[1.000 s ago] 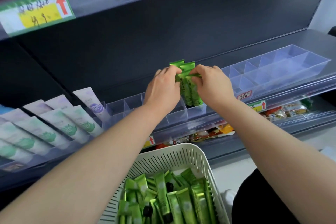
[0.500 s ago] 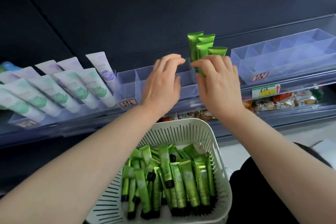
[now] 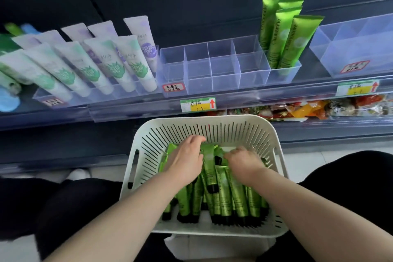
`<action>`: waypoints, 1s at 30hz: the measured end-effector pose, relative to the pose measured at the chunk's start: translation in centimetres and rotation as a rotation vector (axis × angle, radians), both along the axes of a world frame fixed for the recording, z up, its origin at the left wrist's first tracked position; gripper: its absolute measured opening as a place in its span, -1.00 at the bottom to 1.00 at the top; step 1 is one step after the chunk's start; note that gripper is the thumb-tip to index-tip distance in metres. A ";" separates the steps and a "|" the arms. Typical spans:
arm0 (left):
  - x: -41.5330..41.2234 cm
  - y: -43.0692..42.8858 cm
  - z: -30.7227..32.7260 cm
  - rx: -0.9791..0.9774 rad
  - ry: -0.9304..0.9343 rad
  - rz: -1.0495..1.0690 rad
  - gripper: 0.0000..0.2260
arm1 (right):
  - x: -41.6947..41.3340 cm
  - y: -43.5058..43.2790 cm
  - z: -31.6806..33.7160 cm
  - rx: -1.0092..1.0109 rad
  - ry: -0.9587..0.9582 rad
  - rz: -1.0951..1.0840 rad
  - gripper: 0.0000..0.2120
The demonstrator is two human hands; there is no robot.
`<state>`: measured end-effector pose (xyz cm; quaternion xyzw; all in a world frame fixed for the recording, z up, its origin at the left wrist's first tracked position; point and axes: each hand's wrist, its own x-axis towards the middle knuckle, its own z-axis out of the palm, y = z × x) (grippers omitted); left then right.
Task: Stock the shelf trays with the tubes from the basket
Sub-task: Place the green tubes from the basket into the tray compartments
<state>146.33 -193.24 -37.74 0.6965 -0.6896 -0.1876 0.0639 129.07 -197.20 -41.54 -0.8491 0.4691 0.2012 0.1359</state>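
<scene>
A white slotted basket (image 3: 212, 120) sits in front of me, holding several green tubes (image 3: 225, 193) with black caps. Both hands are down inside it. My left hand (image 3: 187, 158) curls its fingers round the flat ends of tubes at the far left of the pile. My right hand (image 3: 242, 161) curls over tube ends beside it. On the shelf above stands a clear divided tray (image 3: 212, 66). Several green tubes (image 3: 285, 34) stand upright in its right-end compartments; its other compartments hold nothing.
White tubes with green and purple prints (image 3: 95, 59) fill the tray to the left. Another clear tray (image 3: 350, 49) stands at the right. Price labels (image 3: 197, 104) line the shelf edge, with snack packets (image 3: 308, 109) on the shelf below. My dark-clothed knees flank the basket.
Both hands left the green tubes standing in the shelf tray and dropped into the basket. My view tilted down with them.
</scene>
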 end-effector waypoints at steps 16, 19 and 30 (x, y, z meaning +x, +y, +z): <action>-1.7 -1.1 -3.2 0.285 -0.093 -0.107 -0.63 | -2.0 -1.0 4.0 0.218 -0.251 -0.255 -0.75; -3.2 -1.4 -3.7 0.375 -0.131 -0.091 -0.55 | -3.1 -1.3 6.0 0.135 -0.360 -0.334 -0.80; -5.4 -1.5 -4.0 0.439 -0.212 -0.117 -0.56 | -3.5 -1.9 6.7 -0.048 -0.558 -0.309 -0.87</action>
